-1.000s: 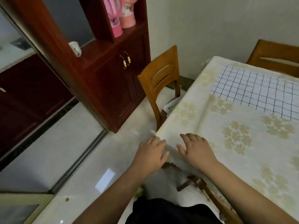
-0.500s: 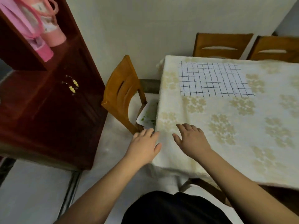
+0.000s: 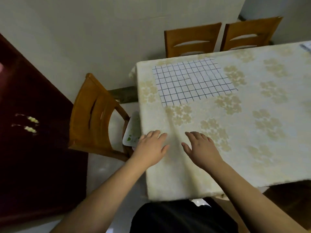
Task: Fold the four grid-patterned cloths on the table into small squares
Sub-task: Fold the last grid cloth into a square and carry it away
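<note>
left hand (image 3: 151,149): fingers spread flat, palm down on the tablecloth (image 3: 252,148) at the desk's near-left corner. Holds nothing.
right hand (image 3: 201,148): same, splayed wide and flat on the tablecloth just beside the left. Holds nothing.
grid cloth (image 3: 193,81): one visible, lying flat and unfolded at the far-left end of the desk, well apart from both hands. Near edge slightly skewed to the desk edge.
other cloths: a bluish sliver at the far-right edge (image 3: 306,47) may be another; too little shows to tell. The rest are out of view.
task state: judging by this view, nothing folded yet. Next step is likely a reach forward to the grid cloth.
risk 1: the tablecloth is loose and has a ridge running between the hands toward the grid cloth. Pressing or sliding palms on it could drag it and shift the grid cloth or rumple it before the fold.
risk 2: the grid cloth sits close to the desk's left edge. A pull on one corner could send it over, toward the chair (image 3: 94,118) and the plate (image 3: 133,132) on its seat.
risk 3: skewed start means edges won't line up, so the fold comes out off-square unless it's straightened first.
</note>
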`<action>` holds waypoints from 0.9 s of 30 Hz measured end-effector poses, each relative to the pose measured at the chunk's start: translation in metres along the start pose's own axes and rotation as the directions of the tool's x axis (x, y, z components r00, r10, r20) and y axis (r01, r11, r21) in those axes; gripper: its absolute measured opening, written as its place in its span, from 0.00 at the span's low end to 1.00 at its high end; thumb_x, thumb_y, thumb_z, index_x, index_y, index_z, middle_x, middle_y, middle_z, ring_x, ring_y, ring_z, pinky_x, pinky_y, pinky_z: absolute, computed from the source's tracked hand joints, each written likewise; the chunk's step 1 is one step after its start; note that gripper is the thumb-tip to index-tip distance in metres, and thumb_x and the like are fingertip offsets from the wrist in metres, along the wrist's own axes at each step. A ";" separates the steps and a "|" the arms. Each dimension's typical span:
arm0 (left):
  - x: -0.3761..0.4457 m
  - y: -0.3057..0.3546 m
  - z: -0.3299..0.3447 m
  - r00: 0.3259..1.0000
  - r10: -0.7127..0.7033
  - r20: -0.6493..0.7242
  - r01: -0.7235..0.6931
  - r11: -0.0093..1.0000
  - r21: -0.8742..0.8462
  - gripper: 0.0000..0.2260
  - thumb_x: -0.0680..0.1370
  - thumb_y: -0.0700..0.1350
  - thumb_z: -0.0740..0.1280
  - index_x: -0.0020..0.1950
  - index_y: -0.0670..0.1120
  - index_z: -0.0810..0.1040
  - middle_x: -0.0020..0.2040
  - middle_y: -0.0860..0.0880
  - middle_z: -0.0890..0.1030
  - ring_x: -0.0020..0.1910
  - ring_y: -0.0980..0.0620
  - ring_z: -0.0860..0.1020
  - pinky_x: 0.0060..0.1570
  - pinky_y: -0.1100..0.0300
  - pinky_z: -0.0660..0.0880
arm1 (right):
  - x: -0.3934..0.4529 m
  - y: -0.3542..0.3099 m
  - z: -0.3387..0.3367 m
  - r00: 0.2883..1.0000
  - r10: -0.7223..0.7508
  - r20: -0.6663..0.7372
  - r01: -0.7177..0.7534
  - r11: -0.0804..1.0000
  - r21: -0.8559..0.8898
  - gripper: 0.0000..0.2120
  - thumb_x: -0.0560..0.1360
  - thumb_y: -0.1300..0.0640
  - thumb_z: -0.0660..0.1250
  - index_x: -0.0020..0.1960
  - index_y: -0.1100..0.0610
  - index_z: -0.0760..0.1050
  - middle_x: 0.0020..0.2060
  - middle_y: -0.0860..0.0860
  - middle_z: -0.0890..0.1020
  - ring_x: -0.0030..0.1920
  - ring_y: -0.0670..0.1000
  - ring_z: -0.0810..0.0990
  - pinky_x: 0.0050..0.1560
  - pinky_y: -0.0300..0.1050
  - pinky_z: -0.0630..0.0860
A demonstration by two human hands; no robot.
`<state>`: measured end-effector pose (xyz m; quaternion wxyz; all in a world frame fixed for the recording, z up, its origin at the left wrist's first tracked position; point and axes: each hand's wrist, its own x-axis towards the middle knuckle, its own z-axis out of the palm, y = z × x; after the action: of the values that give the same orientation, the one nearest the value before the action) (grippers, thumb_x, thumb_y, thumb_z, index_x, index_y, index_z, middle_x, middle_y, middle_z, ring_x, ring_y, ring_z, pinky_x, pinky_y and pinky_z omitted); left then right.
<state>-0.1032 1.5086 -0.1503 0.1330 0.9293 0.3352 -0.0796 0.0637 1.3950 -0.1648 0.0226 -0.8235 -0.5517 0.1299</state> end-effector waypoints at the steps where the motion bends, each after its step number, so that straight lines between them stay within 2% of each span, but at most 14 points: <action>1: 0.013 0.000 -0.001 1.000 0.008 0.011 -0.008 1.000 0.012 0.23 0.82 0.56 0.54 0.76 0.50 0.61 0.72 0.49 0.66 0.71 0.47 0.64 0.67 0.48 0.64 | 0.008 0.006 0.001 1.000 -0.013 0.000 0.013 0.999 0.030 0.25 0.81 0.43 0.55 0.74 0.53 0.64 0.69 0.51 0.71 0.68 0.54 0.70 0.65 0.51 0.65; 5: 0.070 -0.004 -0.005 0.998 0.024 0.049 -0.027 0.998 0.055 0.23 0.82 0.55 0.55 0.76 0.49 0.62 0.72 0.48 0.66 0.71 0.47 0.65 0.67 0.48 0.64 | 0.044 0.026 0.004 0.999 -0.039 0.006 0.038 0.995 0.091 0.24 0.80 0.44 0.57 0.73 0.53 0.66 0.69 0.50 0.72 0.68 0.54 0.70 0.66 0.51 0.65; 8: 0.110 -0.012 -0.002 0.997 0.028 0.073 -0.033 0.997 0.070 0.23 0.82 0.55 0.54 0.76 0.48 0.62 0.74 0.46 0.65 0.72 0.46 0.63 0.69 0.48 0.62 | 0.069 0.037 0.012 0.999 -0.031 0.021 0.029 0.996 0.080 0.26 0.78 0.42 0.54 0.70 0.54 0.70 0.65 0.52 0.76 0.64 0.56 0.75 0.62 0.52 0.70; 11: 0.143 -0.020 0.007 0.997 0.030 0.077 -0.038 0.994 0.106 0.23 0.82 0.54 0.53 0.76 0.48 0.62 0.78 0.45 0.58 0.77 0.46 0.54 0.75 0.48 0.51 | 0.090 0.041 0.023 0.999 -0.007 0.038 0.004 0.996 0.089 0.28 0.75 0.40 0.52 0.65 0.55 0.75 0.59 0.53 0.80 0.57 0.56 0.80 0.55 0.53 0.76; 13: 0.168 -0.023 0.014 0.996 0.039 0.085 -0.049 0.992 0.120 0.23 0.82 0.53 0.54 0.76 0.47 0.63 0.79 0.45 0.53 0.78 0.46 0.48 0.75 0.48 0.44 | 0.101 0.042 0.026 0.999 0.009 0.035 -0.012 0.996 0.086 0.28 0.74 0.40 0.52 0.65 0.55 0.75 0.59 0.53 0.81 0.57 0.56 0.80 0.54 0.53 0.76; 16: 0.205 -0.031 0.029 0.990 0.040 0.132 -0.054 0.993 0.107 0.23 0.82 0.53 0.54 0.75 0.47 0.62 0.80 0.45 0.50 0.79 0.46 0.46 0.76 0.48 0.45 | 0.112 0.043 0.030 0.998 0.041 0.037 -0.044 0.995 0.086 0.28 0.74 0.40 0.53 0.64 0.54 0.76 0.58 0.53 0.81 0.57 0.56 0.80 0.54 0.52 0.77; 20: 0.237 -0.044 0.049 0.976 0.007 0.218 -0.026 0.996 0.081 0.24 0.82 0.54 0.51 0.78 0.51 0.57 0.80 0.48 0.44 0.78 0.48 0.41 0.76 0.48 0.44 | 0.119 0.043 0.034 0.998 0.065 0.009 -0.066 0.990 0.124 0.26 0.74 0.41 0.55 0.61 0.56 0.78 0.54 0.53 0.83 0.53 0.56 0.82 0.51 0.51 0.79; 27: 0.253 -0.062 0.076 0.973 -0.009 0.232 -0.005 0.998 0.058 0.26 0.83 0.55 0.47 0.80 0.54 0.43 0.80 0.51 0.38 0.78 0.50 0.38 0.76 0.49 0.44 | 0.128 0.050 0.041 0.996 0.069 -0.054 -0.060 0.987 0.152 0.25 0.75 0.42 0.54 0.62 0.56 0.77 0.57 0.53 0.82 0.56 0.56 0.81 0.55 0.51 0.77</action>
<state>0.0453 1.6841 -0.2948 0.1439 0.9169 0.3158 -0.1973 0.1445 1.4884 -0.2376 0.0967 -0.8405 -0.5124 0.1475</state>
